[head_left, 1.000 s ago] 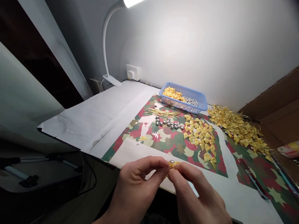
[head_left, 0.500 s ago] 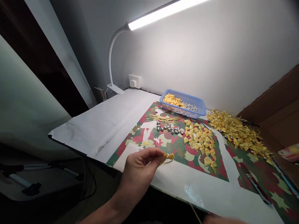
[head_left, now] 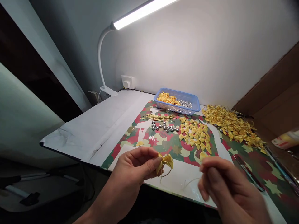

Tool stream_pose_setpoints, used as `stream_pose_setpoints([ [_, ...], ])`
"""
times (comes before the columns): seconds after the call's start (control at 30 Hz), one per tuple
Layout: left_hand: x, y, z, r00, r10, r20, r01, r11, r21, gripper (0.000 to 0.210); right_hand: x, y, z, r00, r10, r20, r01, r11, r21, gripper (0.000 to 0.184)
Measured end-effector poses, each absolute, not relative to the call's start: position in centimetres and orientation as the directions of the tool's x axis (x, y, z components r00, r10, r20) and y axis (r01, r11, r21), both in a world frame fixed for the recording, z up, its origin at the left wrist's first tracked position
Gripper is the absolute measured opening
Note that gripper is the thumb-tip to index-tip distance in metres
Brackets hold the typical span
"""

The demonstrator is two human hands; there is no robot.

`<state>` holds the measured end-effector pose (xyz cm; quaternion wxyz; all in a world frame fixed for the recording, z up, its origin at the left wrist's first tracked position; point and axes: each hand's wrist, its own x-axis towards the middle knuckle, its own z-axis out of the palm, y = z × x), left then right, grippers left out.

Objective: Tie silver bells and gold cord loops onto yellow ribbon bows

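Observation:
My left hand [head_left: 134,174] is closed in a pinch on a yellow ribbon bow [head_left: 168,160], held above the table's front edge. A thin gold loop [head_left: 168,174] hangs below the bow, and a short loose end points down from it. My right hand [head_left: 230,189], slightly blurred, is at the front right with its fingers curled together. From its fingertips a faint thin strand [head_left: 190,181] reaches toward the left. Rows of yellow bows [head_left: 196,133] lie beyond the right hand, on the patterned sheet [head_left: 130,140].
Silver bells [head_left: 168,127] and thin gold ties [head_left: 158,117] lie mid-table. Behind stands a blue basket [head_left: 196,107] of bows and bells. On the right are a heap of gold bows [head_left: 231,123], tweezers [head_left: 249,172] and a cardboard box [head_left: 273,93]. A lamp [head_left: 100,56] is clipped at the back.
My right hand has come up from the bottom edge into view, nearer the left hand. The bow has turned to show its front. The whole view has shifted a little.

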<state>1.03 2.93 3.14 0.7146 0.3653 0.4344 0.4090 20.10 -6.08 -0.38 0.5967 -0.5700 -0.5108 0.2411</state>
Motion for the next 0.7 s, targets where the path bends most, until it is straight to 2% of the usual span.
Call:
stream_pose_setpoints([
  [0.07, 1.1, 2.7, 3.7, 0.325, 0.881, -0.345, -0.301, 0.442, 0.845, 0.014, 19.3, -5.0, 0.8, 0.313, 0.9, 0.304, 0.288, 0.215, -0.933, 0.02],
  [0.17, 1.5, 2.3, 4.1, 0.28, 0.902, -0.329, -0.27, 0.403, 0.875, 0.014, 18.3, -3.5, 1.4, 0.186, 0.925, 0.331, 0.362, 0.248, -0.899, 0.025],
  [0.27, 1.7, 2.0, 3.7, 0.19, 0.956, -0.223, -0.16, 0.254, 0.954, 0.012, 17.6, -2.5, 1.3, 0.081, 0.931, 0.355, 0.445, 0.285, -0.849, 0.024],
  [0.33, 1.7, 1.9, 3.3, 0.113, 0.99, -0.084, -0.046, 0.09, 0.995, 0.011, 17.4, -2.1, 1.3, 0.051, 0.94, 0.337, 0.446, 0.281, -0.85, 0.031],
  [0.4, 1.6, 1.9, 3.0, 0.089, 0.996, -0.006, 0.023, 0.004, 1.0, 0.011, 17.4, -1.9, 1.4, 0.049, 0.952, 0.301, 0.416, 0.255, -0.873, 0.037],
  [0.43, 1.6, 2.0, 3.0, 0.107, 0.994, -0.027, 0.019, 0.025, 1.0, 0.01, 17.5, -1.9, 1.5, 0.051, 0.96, 0.276, 0.396, 0.234, -0.888, 0.039],
  [0.57, 1.3, 2.3, 3.4, 0.298, 0.922, -0.247, -0.094, 0.286, 0.953, 0.009, 17.7, -1.6, 1.5, 0.05, 0.981, 0.189, 0.289, 0.167, -0.943, 0.042],
  [0.7, 1.2, 2.5, 3.7, 0.414, 0.853, -0.318, -0.12, 0.398, 0.91, 0.01, 17.9, -1.4, 1.7, -0.001, 0.988, 0.153, 0.187, 0.151, -0.971, 0.042],
])
